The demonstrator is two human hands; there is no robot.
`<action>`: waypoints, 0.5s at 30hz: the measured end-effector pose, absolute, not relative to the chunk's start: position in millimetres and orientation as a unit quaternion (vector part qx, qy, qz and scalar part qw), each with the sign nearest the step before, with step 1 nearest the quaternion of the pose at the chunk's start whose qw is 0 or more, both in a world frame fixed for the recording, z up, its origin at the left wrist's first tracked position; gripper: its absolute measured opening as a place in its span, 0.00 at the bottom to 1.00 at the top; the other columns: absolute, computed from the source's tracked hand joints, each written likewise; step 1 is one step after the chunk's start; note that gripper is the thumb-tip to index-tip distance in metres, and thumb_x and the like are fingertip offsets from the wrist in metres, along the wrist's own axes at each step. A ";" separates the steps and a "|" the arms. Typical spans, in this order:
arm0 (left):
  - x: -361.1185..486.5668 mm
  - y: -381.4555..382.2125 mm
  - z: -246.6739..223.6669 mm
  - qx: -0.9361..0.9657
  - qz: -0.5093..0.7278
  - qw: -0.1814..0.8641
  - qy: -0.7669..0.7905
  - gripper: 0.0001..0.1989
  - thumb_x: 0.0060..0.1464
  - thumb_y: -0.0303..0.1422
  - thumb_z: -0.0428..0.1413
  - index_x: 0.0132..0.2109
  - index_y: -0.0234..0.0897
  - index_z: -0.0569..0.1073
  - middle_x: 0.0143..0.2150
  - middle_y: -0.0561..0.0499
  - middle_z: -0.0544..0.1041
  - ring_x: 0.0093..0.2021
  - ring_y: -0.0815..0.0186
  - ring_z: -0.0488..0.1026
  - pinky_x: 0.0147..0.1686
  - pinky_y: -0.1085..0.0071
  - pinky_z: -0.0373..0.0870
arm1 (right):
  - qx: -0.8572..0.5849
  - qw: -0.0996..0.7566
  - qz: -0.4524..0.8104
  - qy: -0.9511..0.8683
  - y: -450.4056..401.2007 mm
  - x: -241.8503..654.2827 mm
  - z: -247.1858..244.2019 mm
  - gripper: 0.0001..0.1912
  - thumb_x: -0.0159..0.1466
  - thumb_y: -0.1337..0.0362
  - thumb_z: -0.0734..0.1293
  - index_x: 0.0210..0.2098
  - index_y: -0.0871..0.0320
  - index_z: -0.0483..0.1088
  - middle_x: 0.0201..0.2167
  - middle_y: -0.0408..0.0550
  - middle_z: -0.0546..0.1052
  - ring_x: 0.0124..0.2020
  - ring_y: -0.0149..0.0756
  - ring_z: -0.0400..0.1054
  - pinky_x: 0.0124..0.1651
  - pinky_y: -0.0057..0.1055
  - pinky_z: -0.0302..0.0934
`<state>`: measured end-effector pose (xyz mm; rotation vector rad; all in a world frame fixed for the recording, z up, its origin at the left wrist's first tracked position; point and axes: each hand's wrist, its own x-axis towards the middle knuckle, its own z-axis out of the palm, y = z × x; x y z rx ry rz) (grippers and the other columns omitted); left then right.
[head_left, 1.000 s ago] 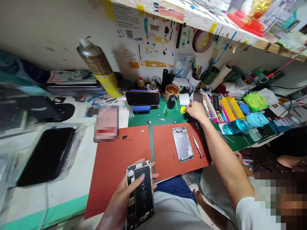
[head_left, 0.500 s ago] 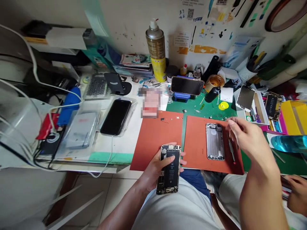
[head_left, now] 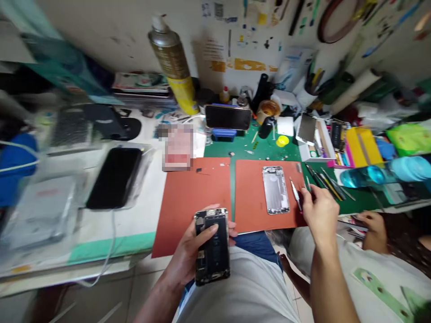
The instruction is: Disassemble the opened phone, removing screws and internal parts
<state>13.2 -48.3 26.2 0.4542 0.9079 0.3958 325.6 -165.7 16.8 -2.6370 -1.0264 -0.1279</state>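
Near my lap, my left hand [head_left: 193, 244] is wrapped round an opened phone [head_left: 213, 260] with its dark battery facing up, the thumb across its upper part. My right hand [head_left: 318, 208] is closed at the right edge of the right red mat [head_left: 249, 197]; what its fingers hold, if anything, is too small to make out. Just left of it lies a thin screwdriver [head_left: 295, 194]. A silver phone housing [head_left: 276, 190] rests on the same mat, left of the screwdriver.
Behind the mats stand a propped phone [head_left: 228, 117] and a spray can [head_left: 173, 67]. A black phone [head_left: 115, 178] lies left. Tweezers [head_left: 325, 179] and a blue bottle [head_left: 363, 176] are at right. Another person's hand [head_left: 373, 226] is at far right.
The view has swung to the right. My right hand has come down from above the right mat to its edge beside the screwdriver. My left hand still holds the opened phone.
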 end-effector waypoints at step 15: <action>33.7 -34.3 23.7 0.275 0.113 0.760 0.577 0.46 0.36 0.37 0.76 0.65 0.56 0.72 0.51 0.50 0.86 0.47 0.44 0.85 0.41 0.53 0.86 | -0.937 0.138 -0.003 -0.319 -130.6 324.4 13.0 0.17 0.72 0.72 0.59 0.53 0.61 0.76 0.46 0.61 0.77 0.51 0.53 0.69 0.55 0.44 0.63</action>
